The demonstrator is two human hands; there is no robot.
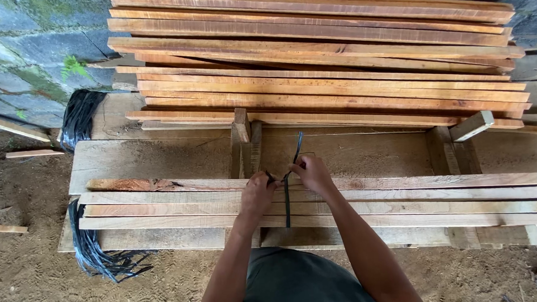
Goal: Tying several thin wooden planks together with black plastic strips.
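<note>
No packages, labels, signs or screens are showing anywhere in this view.

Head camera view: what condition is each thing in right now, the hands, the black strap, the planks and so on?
Left hand: closed on the black strap.
Right hand: pinching the strap's upper end.
Black strap: wrapped over the near planks, ends raised.
Near planks: lying flat, bunched side by side.
Stacked planks: piled in layers behind.
Strap bundles: loose, hanging at the bench's left end.
</note>
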